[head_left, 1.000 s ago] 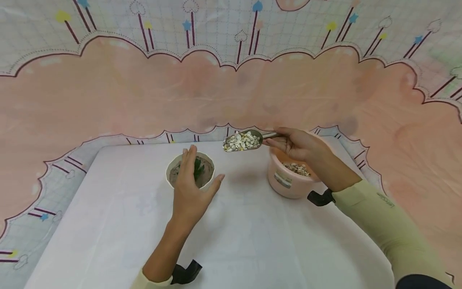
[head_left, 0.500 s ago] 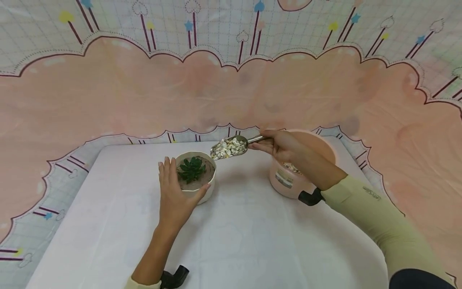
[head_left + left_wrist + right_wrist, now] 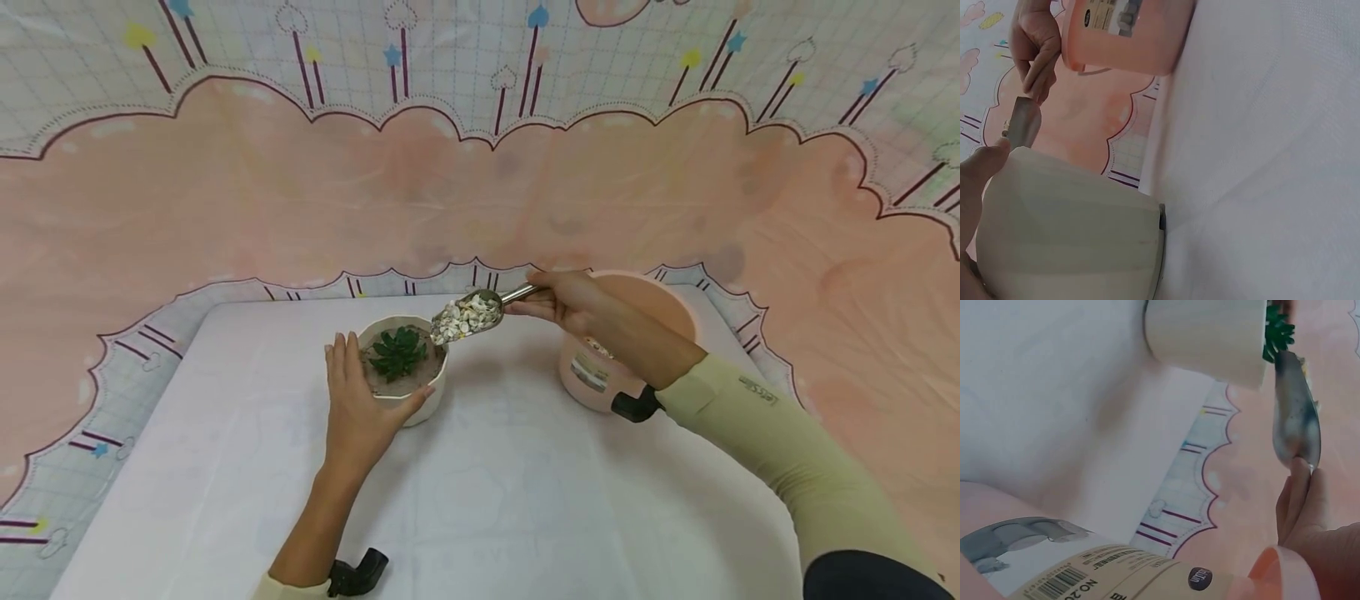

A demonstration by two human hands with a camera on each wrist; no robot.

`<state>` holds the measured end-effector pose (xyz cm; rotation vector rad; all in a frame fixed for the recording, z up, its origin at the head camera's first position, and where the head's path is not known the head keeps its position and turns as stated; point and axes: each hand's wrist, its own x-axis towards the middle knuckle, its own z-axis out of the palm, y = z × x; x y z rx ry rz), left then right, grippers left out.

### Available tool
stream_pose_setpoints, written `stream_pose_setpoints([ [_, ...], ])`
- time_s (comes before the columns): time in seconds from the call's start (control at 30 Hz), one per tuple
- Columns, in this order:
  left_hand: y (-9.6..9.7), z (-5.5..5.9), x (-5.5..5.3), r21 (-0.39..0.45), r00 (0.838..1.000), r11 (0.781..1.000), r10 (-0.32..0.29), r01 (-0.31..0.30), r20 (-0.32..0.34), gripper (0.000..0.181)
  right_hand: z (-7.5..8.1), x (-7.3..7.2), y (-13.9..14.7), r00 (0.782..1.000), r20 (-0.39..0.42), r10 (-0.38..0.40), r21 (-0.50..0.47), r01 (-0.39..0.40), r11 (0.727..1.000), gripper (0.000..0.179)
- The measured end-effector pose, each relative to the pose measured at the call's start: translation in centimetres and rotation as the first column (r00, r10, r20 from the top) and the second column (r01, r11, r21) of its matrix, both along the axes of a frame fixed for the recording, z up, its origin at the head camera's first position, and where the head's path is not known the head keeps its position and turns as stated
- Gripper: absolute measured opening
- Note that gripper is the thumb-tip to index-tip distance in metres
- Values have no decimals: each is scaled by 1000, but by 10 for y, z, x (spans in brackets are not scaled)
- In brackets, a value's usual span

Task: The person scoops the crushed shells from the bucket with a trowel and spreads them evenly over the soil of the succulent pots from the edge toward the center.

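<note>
A white flowerpot (image 3: pixel 429 406) with a green succulent (image 3: pixel 398 353) set in grey soil stands on the table. My left hand (image 3: pixel 362 417) holds the pot, fingers along its left side and thumb at the near right rim. My right hand (image 3: pixel 573 304) grips the handle of a metal scoop (image 3: pixel 491 312) heaped with pale stone chips (image 3: pixel 463 318). The scoop's tip is over the pot's right rim, tilted slightly down toward the plant. From the right wrist view, the scoop's underside and a few green leaves (image 3: pixel 1277 334) show beside the pot.
A pink bucket (image 3: pixel 587 377) with a label stands on the right, partly behind my right forearm; a few chips show inside. White cloth (image 3: pixel 510 500) covers the table. A patterned peach backdrop (image 3: pixel 375 200) rises behind it.
My left hand has moved from in front of the plant to the pot's left side and taken hold of it. The loaded scoop has come left and down to the rim.
</note>
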<state>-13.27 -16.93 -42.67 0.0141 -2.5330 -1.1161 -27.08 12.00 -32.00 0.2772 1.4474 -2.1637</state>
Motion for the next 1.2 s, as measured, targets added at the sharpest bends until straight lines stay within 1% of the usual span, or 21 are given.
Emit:
stream_pose_setpoints([
  [0.1,-1,0,0,-8,1000,1000,10,-10,16,130,0,0,-3,1000,1,-9,34,9,999,19],
  [0.27,-1,0,0,-7,1000,1000,11,-11,21,128,0,0,-6,1000,0,-24,71,24,997,21],
  [0.43,-2,3,0,10,999,1000,9,-10,46,128,0,1,-9,1000,-12,-15,88,16,996,25],
  [0.6,-1,4,1,21,997,1000,4,-6,71,129,0,1,-11,1000,-20,-2,82,4,997,31],
  [0.93,-4,2,3,22,996,1000,7,-9,91,129,-2,2,-13,999,-39,-6,85,10,996,29],
  [1.2,-5,5,1,39,995,999,-11,8,100,129,0,2,-11,999,-44,-19,85,23,996,20],
])
